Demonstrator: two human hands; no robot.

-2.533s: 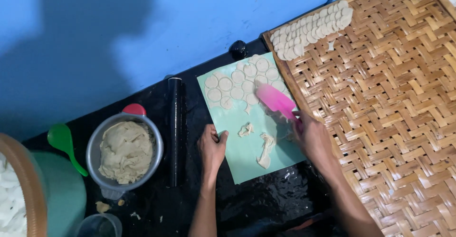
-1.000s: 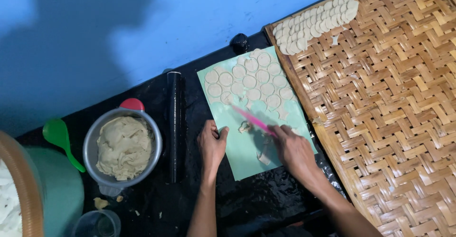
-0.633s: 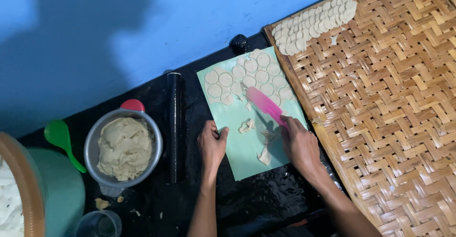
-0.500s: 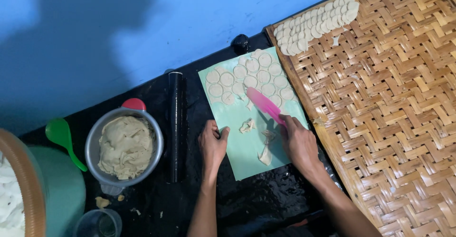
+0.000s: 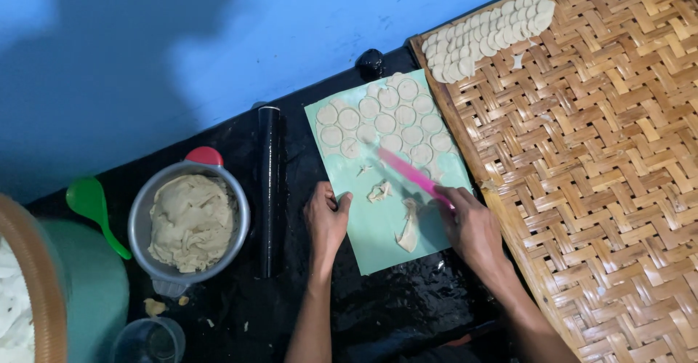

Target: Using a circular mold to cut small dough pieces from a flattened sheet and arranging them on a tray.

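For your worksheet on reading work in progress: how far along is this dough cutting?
Done: a row of rounds lies on the woven tray. In hand: the right hand works a pink scraper on the mat, the left hand steadying it. Left: cut rounds, scraps, bowl of dough.

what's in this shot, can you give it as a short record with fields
left hand: left hand pressed on the edge of the green mat
right hand: right hand holds a pink scraper, blade low over the mat
on mat: cut dough rounds and dough scraps
left of mat: black rolling pin, metal bowl of dough
right of mat: woven tray with overlapping rounds at its top
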